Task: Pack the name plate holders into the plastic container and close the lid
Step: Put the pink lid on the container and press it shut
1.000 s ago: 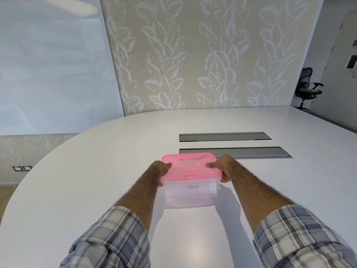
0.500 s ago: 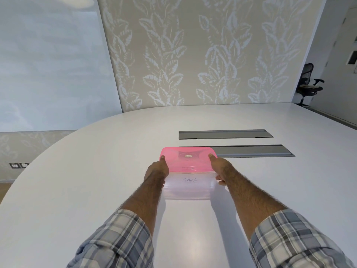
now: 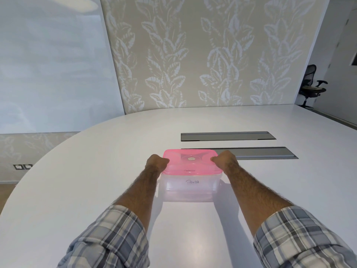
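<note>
A clear plastic container [image 3: 190, 188] with handwriting on its front wall stands on the white table [image 3: 96, 182]. A pink lid [image 3: 191, 161] sits flat on top of it. My left hand [image 3: 156, 161] grips the container's left side, thumb on the lid's edge. On the right side, my right hand [image 3: 225, 158] holds it the same way, thumb pressing the lid. The container's walls are cloudy, and I cannot make out any name plate holders inside.
Two long grey cable hatches [image 3: 228, 136] [image 3: 264, 153] are set into the table just behind the container. A black office chair [image 3: 312, 85] stands at the far right by the wall. The table's curved edge runs along the left.
The container has slid a little away from me across the table, both hands staying on its sides. My thumbs now press nearer the lid's corners.
</note>
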Tool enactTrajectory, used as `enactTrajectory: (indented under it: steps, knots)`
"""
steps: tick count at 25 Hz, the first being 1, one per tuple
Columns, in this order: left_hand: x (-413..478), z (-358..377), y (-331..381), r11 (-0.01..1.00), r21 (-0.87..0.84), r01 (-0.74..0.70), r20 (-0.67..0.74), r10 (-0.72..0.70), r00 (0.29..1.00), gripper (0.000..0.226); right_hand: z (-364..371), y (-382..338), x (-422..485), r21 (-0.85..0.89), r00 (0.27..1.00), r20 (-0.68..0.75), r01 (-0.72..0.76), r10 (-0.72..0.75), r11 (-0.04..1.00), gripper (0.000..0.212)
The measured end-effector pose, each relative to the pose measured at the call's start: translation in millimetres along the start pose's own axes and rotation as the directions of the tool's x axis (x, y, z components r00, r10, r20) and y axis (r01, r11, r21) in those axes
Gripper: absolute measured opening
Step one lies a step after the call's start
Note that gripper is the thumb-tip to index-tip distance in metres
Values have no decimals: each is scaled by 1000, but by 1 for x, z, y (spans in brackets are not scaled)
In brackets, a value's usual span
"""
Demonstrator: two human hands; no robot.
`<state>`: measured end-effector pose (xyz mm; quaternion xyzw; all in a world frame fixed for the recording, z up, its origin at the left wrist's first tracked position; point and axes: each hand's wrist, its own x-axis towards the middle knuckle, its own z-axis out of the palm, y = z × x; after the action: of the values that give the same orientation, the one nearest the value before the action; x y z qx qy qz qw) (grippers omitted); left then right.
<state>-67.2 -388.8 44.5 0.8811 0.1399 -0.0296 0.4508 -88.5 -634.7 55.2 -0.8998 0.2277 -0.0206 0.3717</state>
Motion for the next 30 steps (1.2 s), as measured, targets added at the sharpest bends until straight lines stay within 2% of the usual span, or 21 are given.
enactTrajectory:
  steps: [2,4,9,13,17,23,28,30]
  knots:
    - [3,-2,-2,999,50,-15,-10,15,1000,39,0,0,1,20,1000,12,-7,7,1000,23]
    - [5,-4,-4,998,65,-21,4,21,1000,41,-1,2,3,41,1000,13,-21,20,999,24]
    - [3,-14,-4,999,-38,32,95,-28,995,21,-3,5,0,135,996,48,-86,80,987,29]
    - [0,-18,-4,981,-145,128,184,-100,978,9,-6,2,-6,134,987,93,-147,135,980,25]
    - [-3,-21,-3,965,-148,215,268,-170,948,13,-11,-3,-10,97,973,163,-178,161,979,39]
    - [-3,-21,-3,988,-66,137,218,-120,969,9,-8,8,-11,102,979,141,-165,150,981,43]
    - [1,-15,-1,996,3,90,128,-89,988,23,-5,8,-9,90,996,58,-69,64,994,31]
    - [5,-13,1,997,56,53,92,-58,994,23,-4,7,-5,86,999,26,-37,35,996,26]
